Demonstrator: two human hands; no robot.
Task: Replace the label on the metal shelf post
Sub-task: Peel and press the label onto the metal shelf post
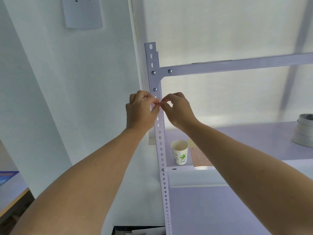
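A white perforated metal shelf post [160, 146] stands upright at centre. Both my hands meet at the post just below its corner bracket. My left hand [141, 111] and my right hand [177, 109] each pinch, with thumb and forefinger, a small reddish label [158, 102] that lies against the post's front face. Most of the label is hidden by my fingertips. A sheet of reddish labels [199, 157] lies on the shelf board, partly behind my right forearm.
A paper cup [179, 152] stands on the shelf [254, 139] next to the post. Rolls of white tape [304, 129] are stacked at the shelf's right end. A paper sheet [83, 12] hangs on the wall up left. A table corner [11, 192] shows lower left.
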